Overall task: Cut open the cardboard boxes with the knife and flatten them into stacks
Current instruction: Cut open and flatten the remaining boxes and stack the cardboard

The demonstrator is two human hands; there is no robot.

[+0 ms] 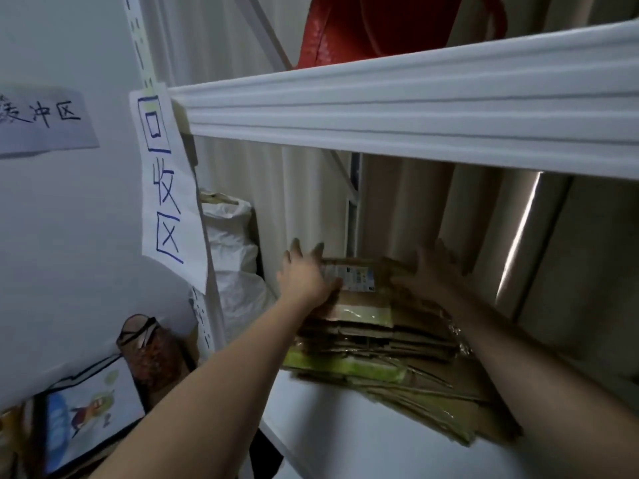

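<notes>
A: Where's the cardboard rn?

B: Flat stack [377, 344] on the white shelf [345, 440], under the upper shelf beam [415, 115]. Top piece [359, 288] has a label on it and tape across. Lower sheets fan out toward the front edge, untidy.

A: Hands?

B: Both reaching in. Left hand [306, 276] lies on the top piece's left end, fingers straight and spread, not curled round anything. Right hand [432, 271] is at the right end, fingers look extended too, but it's dim and blurry back there, so can't say for sure if it presses flat or hooks the edge. No knife in view.

A: So which step, imo?

B: Looks like squaring up or pressing down the pile, i.e. the stacking part. Cutting seems done for these.

A: Tips to do it well?

B: Push w/ both palms evenly so the top piece goes down level, not tilted. Nudge the ends inward to line up w/ the sheets below. Probably worth sliding the fanned lower sheets back, since they overhang near the front and could slip off. Mind the beam overhead; low clearance.

A: Anything nearby?

B: White bag [231, 243] just left of the pile, paper sign [167, 188] on the post.
</notes>
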